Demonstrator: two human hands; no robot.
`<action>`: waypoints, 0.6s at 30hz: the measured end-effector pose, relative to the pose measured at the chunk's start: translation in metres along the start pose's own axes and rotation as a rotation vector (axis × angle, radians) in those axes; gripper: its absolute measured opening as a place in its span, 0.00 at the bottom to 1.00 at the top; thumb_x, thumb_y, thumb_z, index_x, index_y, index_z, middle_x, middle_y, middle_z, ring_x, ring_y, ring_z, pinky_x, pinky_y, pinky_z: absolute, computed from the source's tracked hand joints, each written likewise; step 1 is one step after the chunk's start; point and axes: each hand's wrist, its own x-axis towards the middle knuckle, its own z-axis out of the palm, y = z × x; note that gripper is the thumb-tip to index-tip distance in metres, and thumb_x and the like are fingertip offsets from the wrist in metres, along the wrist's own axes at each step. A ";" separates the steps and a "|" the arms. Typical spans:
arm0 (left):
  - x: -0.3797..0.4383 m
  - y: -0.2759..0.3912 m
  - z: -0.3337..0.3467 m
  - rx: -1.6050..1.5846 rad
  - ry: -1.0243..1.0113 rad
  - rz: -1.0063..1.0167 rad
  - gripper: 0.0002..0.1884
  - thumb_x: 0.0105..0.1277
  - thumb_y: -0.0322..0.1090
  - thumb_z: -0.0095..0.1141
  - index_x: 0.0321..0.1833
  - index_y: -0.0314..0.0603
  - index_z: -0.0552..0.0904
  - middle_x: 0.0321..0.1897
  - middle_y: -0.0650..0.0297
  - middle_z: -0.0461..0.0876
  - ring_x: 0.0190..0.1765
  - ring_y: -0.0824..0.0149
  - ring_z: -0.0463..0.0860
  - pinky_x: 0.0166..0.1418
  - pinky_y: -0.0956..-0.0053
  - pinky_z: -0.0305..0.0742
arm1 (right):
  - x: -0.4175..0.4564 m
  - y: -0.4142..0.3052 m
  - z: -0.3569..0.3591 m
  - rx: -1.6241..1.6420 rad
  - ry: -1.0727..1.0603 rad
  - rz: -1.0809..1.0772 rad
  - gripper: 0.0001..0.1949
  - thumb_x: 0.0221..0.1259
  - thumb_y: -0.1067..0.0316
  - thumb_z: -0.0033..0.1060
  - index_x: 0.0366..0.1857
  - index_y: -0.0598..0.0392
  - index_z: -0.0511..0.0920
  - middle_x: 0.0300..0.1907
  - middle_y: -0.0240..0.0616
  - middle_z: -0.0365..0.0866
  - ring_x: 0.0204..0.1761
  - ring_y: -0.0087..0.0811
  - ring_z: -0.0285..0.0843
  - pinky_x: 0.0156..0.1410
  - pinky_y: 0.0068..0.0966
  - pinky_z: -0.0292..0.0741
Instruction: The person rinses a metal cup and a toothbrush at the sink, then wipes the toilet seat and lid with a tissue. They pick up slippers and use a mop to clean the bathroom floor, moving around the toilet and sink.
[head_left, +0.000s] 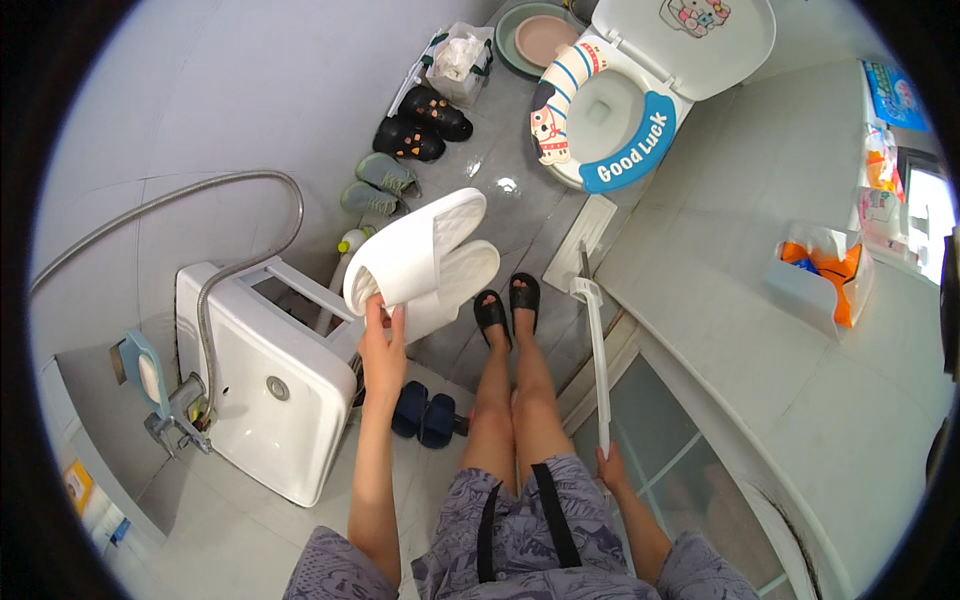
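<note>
My left hand (385, 346) grips a pair of white slide slippers (409, 259) by their toe ends, holding them up in front of the washbasin's edge. Their quilted insoles show, and one slipper partly covers the other. Low on the right, my right hand (613, 466) is closed around the end of a long white handle (598, 360). That handle runs down to a flat white mop head (581, 244), which lies on the grey tiled floor before the toilet. I stand in black open-toed slippers (524, 292).
A white washbasin (259, 442) with a tap and metal hose is at left. Green sneakers (373, 184), black clogs (422, 124) and a lined bin (459, 64) line the wall. The toilet (555, 176) has a padded seat cover. Dark blue slippers (424, 415) lie below the basin.
</note>
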 end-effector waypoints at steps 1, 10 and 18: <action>0.000 0.013 -0.003 0.022 -0.011 0.012 0.13 0.79 0.39 0.51 0.61 0.46 0.74 0.37 0.52 0.83 0.43 0.57 0.83 0.51 0.64 0.76 | -0.031 -0.050 -0.017 0.070 -0.014 0.084 0.19 0.72 0.54 0.58 0.46 0.63 0.73 0.28 0.53 0.83 0.27 0.47 0.85 0.36 0.45 0.79; -0.001 0.033 -0.039 0.239 0.011 0.255 0.09 0.76 0.35 0.57 0.55 0.46 0.79 0.35 0.61 0.85 0.33 0.63 0.79 0.49 0.72 0.60 | -0.108 -0.129 -0.074 -0.419 0.379 -0.202 0.16 0.70 0.56 0.60 0.46 0.59 0.72 0.31 0.61 0.84 0.35 0.64 0.83 0.40 0.55 0.77; -0.005 0.029 -0.045 0.425 0.077 0.279 0.11 0.75 0.37 0.56 0.57 0.49 0.77 0.42 0.61 0.87 0.40 0.59 0.82 0.48 0.65 0.59 | -0.148 -0.212 -0.097 -0.498 0.287 -0.225 0.15 0.71 0.57 0.60 0.47 0.58 0.71 0.34 0.61 0.85 0.39 0.65 0.83 0.44 0.58 0.77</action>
